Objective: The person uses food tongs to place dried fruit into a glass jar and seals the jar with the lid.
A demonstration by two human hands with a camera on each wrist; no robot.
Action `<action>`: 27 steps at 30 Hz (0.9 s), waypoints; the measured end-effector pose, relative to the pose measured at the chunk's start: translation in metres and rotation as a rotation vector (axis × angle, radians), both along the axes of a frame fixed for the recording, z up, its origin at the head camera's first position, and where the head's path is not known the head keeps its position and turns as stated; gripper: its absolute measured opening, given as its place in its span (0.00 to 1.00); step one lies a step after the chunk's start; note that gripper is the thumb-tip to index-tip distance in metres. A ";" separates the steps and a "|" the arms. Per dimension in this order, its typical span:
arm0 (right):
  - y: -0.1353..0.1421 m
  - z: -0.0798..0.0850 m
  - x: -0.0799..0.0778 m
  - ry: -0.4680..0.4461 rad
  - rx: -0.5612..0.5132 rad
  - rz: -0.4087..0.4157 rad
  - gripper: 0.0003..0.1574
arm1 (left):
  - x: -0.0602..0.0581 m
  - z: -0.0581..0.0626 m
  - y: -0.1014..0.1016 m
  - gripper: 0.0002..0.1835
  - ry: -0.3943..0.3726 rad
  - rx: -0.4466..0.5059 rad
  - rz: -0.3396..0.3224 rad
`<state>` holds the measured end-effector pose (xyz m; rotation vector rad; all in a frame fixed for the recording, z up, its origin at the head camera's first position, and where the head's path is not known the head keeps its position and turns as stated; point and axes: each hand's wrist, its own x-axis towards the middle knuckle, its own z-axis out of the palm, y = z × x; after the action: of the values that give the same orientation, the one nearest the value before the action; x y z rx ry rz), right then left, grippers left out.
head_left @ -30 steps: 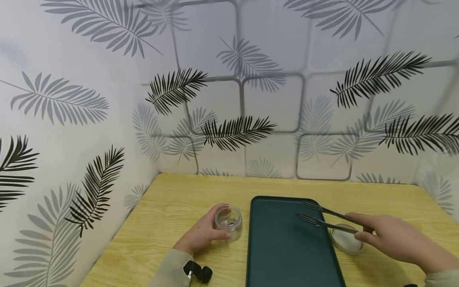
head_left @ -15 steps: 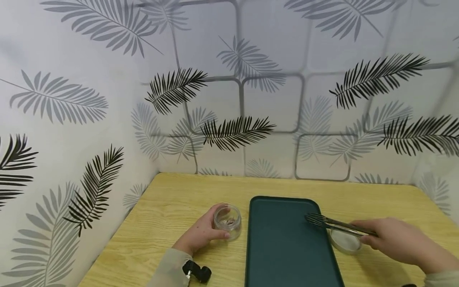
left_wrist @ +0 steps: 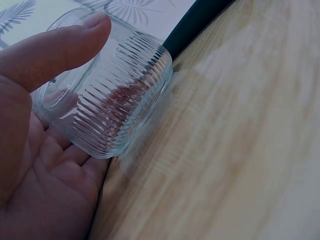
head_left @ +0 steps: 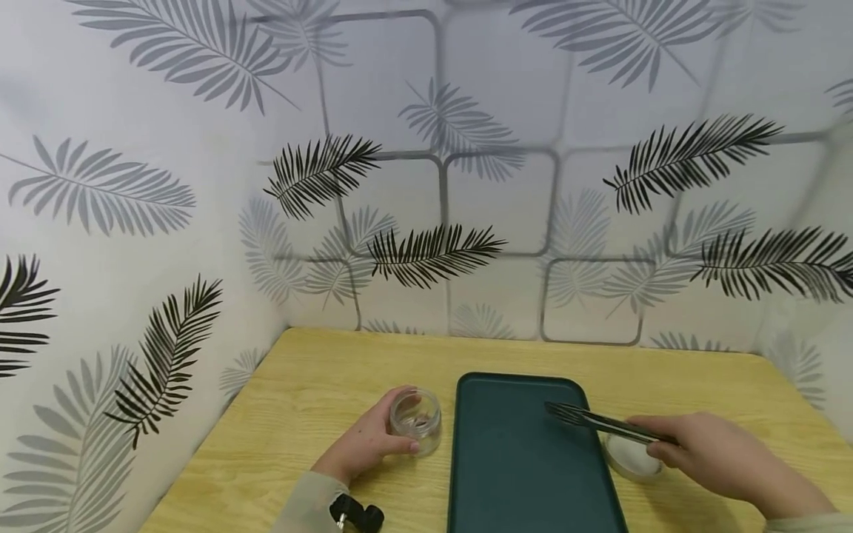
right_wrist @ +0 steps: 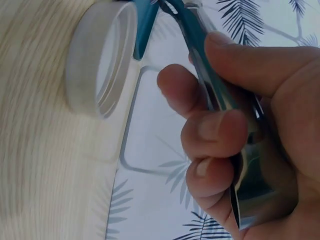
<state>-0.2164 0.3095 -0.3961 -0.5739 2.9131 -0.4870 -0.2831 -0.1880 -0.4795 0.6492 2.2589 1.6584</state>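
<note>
My left hand (head_left: 369,438) grips a small clear glass jar (head_left: 426,437), thumb on one side and fingers round the other. The jar stands upright on the table, its mouth uncovered. Through its ribbed wall, the left wrist view shows reddish-brown bits (left_wrist: 122,102) at the bottom. My right hand (head_left: 716,451) holds metal tongs (head_left: 616,427), fingers curled round the handle in the right wrist view. The tongs' slotted tips are together above the right part of a dark green tray (head_left: 526,474); whether they pinch anything is too small to tell.
A round whitish lid (head_left: 633,457) lies on the table (head_left: 320,377) just right of the tray, partly under the tongs and right hand. Leaf-patterned walls (head_left: 493,200) rise behind the table and at the left.
The tongs' arms were spread a second ago and have come together. Their tips now reach slightly further left over the tray. The left hand keeps its hold on the jar.
</note>
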 end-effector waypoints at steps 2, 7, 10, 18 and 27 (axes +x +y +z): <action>-0.005 0.002 0.002 0.016 -0.025 0.028 0.28 | 0.000 0.000 -0.001 0.45 0.000 -0.005 0.000; -0.023 0.008 0.004 0.007 -0.084 0.070 0.30 | 0.000 0.001 -0.002 0.45 -0.007 0.005 -0.003; -0.038 0.011 0.004 0.018 -0.089 0.099 0.31 | 0.001 0.003 -0.001 0.45 -0.012 0.014 -0.005; -0.088 0.015 -0.005 0.101 -0.117 0.219 0.33 | 0.002 0.003 -0.002 0.45 -0.016 0.031 -0.011; -0.137 0.022 -0.012 0.140 -0.125 0.308 0.32 | 0.001 0.000 0.000 0.45 -0.002 0.020 -0.005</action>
<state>-0.2281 0.1729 -0.3737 -1.0934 2.8579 -0.6093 -0.2819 -0.1876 -0.4798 0.6566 2.2405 1.6801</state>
